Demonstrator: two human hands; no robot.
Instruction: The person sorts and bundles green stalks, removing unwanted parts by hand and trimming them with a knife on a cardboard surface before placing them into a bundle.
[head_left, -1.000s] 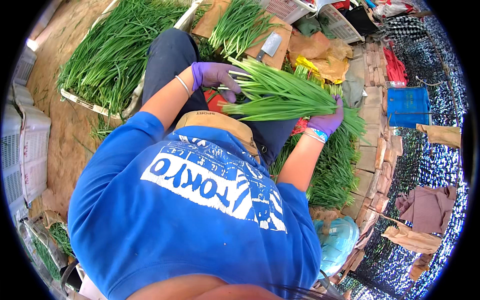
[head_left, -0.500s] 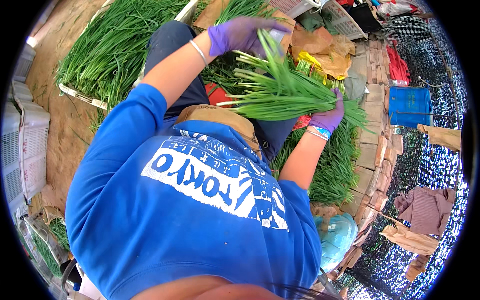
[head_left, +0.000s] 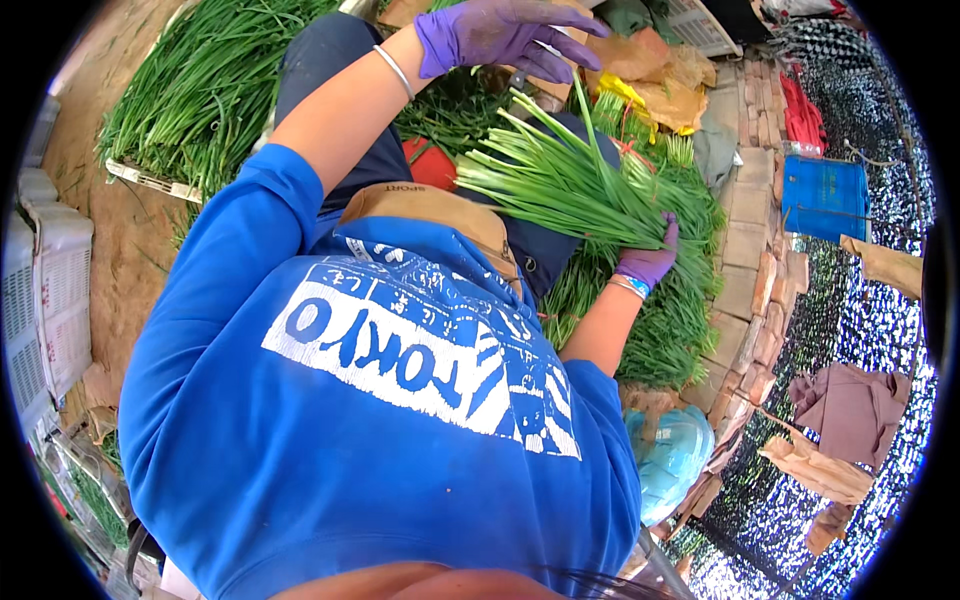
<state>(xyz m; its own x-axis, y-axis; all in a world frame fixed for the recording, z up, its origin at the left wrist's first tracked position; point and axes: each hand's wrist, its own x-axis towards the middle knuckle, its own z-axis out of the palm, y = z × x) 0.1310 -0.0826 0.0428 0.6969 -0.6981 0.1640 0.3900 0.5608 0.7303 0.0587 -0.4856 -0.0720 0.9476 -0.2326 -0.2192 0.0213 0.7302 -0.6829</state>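
Observation:
My right hand (head_left: 650, 257), in a purple glove, is closed around the leafy end of a loose bunch of green chives (head_left: 560, 170). The pale stem ends fan out toward the upper left, over my lap. Above the bunch hovers my left hand (head_left: 500, 38), also gloved in purple, its fingers stretched and apart with nothing in them. A large heap of chives (head_left: 660, 340) lies beneath and beside my right hand. Something red (head_left: 428, 165) shows between my legs, partly hidden by loose greens.
At the upper left, a pale crate (head_left: 150, 183) is piled with chives (head_left: 215, 90). Brown paper and yellow wrapping (head_left: 625, 92) lie beyond the bunch. A low brick edge (head_left: 765, 290), a blue container (head_left: 825, 198) and a light-blue plastic bag (head_left: 675, 460) are on the right.
My left hand has moved up and slightly right, away from the stems, with its fingers spreading. My right hand has lowered a little with the chives, whose stems now fan more toward the upper left.

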